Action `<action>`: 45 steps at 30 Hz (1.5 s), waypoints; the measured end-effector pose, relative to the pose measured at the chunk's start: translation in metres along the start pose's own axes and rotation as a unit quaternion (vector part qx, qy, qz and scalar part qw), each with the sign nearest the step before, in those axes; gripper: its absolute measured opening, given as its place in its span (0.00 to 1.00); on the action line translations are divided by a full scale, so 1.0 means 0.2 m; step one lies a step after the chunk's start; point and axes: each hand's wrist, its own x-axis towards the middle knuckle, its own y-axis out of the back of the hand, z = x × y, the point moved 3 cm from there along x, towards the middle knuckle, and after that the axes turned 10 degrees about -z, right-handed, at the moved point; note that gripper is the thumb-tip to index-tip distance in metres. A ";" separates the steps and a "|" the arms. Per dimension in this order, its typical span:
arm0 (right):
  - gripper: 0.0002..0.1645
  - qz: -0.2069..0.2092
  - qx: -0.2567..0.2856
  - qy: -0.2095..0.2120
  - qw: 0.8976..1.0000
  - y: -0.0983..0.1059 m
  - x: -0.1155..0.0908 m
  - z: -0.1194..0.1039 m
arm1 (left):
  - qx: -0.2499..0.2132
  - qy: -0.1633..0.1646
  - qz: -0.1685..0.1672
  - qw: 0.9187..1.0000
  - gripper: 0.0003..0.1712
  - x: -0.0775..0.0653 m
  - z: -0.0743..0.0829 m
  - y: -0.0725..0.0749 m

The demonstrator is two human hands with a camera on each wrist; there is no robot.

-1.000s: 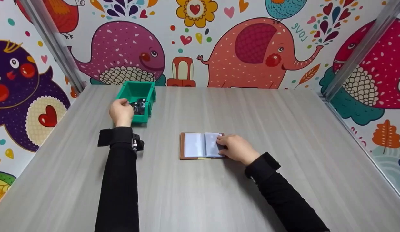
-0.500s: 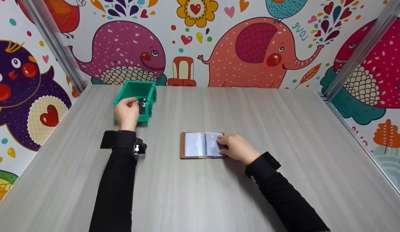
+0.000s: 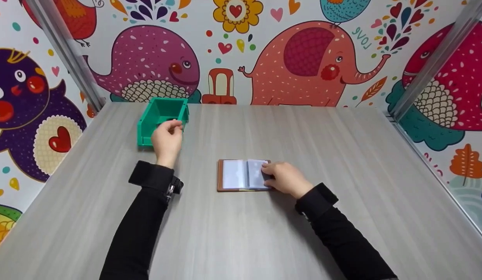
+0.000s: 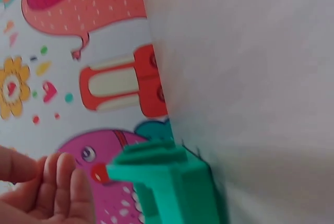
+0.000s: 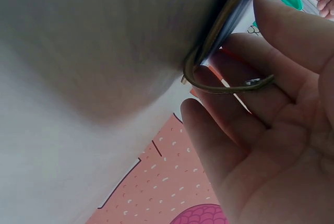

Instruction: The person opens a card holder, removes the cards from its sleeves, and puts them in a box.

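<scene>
A brown card holder (image 3: pixel 220 177) lies spread on the table with its clear plastic sleeves (image 3: pixel 234 175) facing up. My right hand (image 3: pixel 285 179) grips its right edge, thumb on the sleeves. In the right wrist view, the fingers (image 5: pixel 224 114) are under a curved brown flap (image 5: pixel 224 89) with a metal snap. My left hand (image 3: pixel 168 138) is over the front right part of a green bin (image 3: pixel 145 134), hiding much of its inside. In the left wrist view, its thumb and loosely bent fingers (image 4: pixel 62 182) show nothing held, beside the bin's rim (image 4: pixel 151 169).
The pale wood-grain table (image 3: pixel 241 237) runs back to a printed cartoon wall (image 3: pixel 233 50). Metal posts (image 3: pixel 62 54) stand at both back corners. The bin is at the table's back left.
My left hand has moved right across the bin, and now covers the dark cards seen inside it before. My right hand and the card holder have stayed in place.
</scene>
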 end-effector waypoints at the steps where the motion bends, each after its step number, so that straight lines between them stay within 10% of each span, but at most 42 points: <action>1: 0.19 -0.001 0.001 -0.002 1.000 0.00 0.00 0.00 | 0.004 -0.009 -0.009 1.000 0.12 -0.01 0.01 -0.01; 11: 0.16 0.000 -0.003 0.003 1.000 0.00 0.00 0.01 | 0.068 -0.086 -0.132 0.985 0.11 -0.15 0.12 -0.15; 21: 0.17 -0.004 0.002 -0.001 1.000 0.00 0.01 0.01 | 0.155 -0.085 -0.281 0.943 0.17 -0.33 0.19 -0.29; 31: 0.17 0.002 0.004 0.007 1.000 0.00 0.00 0.01 | 0.223 -0.141 -0.313 0.912 0.11 -0.42 0.22 -0.37; 45: 0.18 0.015 -0.002 0.018 1.000 0.00 0.00 0.01 | 0.249 -0.167 -0.341 0.891 0.12 -0.48 0.19 -0.42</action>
